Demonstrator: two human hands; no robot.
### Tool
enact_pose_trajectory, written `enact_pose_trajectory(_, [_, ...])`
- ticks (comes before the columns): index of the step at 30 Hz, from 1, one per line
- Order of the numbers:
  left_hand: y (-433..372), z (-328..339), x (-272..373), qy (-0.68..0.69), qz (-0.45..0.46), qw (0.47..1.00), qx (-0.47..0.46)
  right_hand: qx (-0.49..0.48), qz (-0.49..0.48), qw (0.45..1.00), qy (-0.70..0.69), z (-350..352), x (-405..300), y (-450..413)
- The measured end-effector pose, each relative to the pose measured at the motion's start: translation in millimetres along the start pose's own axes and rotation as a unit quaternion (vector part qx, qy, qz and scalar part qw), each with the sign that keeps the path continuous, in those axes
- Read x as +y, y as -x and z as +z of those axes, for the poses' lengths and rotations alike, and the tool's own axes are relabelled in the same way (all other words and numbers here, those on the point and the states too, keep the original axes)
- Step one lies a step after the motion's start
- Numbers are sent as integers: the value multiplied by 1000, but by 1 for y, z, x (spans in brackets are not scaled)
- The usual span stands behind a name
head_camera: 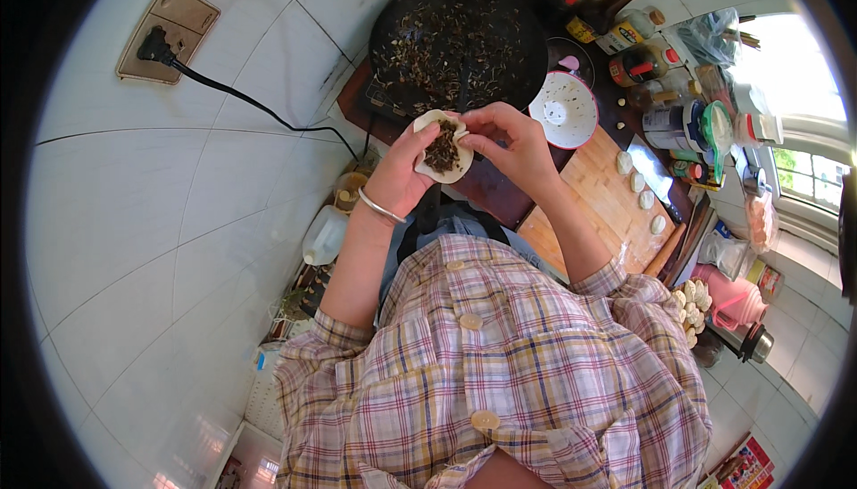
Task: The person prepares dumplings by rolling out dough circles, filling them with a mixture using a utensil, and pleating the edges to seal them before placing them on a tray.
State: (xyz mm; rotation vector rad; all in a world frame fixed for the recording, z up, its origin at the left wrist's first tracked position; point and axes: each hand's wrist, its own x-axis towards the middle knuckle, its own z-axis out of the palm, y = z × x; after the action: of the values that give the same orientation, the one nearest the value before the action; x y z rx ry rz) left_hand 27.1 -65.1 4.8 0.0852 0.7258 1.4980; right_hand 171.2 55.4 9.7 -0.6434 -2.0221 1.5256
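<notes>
A round dough wrapper (426, 166) rests in my left hand (400, 171), its middle heaped with dark chopped filling (442, 149). The left thumb lies over the near rim of the wrapper, by the filling. My right hand (507, 141) pinches the wrapper's right edge between thumb and fingertips, and the edge is gathered there. Just beyond both hands sits a large black wok (462, 40) with more of the dark filling spread in it. To its right stands a white enamel bowl (563, 110) with a red rim and bits stuck inside.
A wooden cutting board (589, 187) holds several dough pieces (638, 182); a cleaver (649, 169) and a rolling pin (665, 248) lie along its right side. Several bottles (606, 10) line the back. A black power cord (248, 97) runs from the wall socket (167, 32) at left.
</notes>
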Motion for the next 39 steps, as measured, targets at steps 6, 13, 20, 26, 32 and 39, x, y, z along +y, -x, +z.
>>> enact_pose_trajectory(6, [2,-2,8,-41,5,999,7,-21,-92,991,98,-3,-9,3])
enact_pose_trajectory(13, [5,1,16,-105,11,993,-46,-27,-39,998,46,-4,-19,-3])
enact_pose_trajectory(20, [10,7,26,-130,-7,989,-73,-49,-85,993,71,-4,-33,-5])
enact_pose_trajectory(26, [7,15,37,-177,-46,982,-42,-35,-123,985,115,-3,-27,-5])
enact_pose_trajectory(32, [7,13,42,-215,-53,973,-60,-39,-75,994,74,-2,-35,-6])
enact_pose_trajectory(39, [2,17,54,-220,-35,975,-17,12,-116,990,82,3,-29,-5])
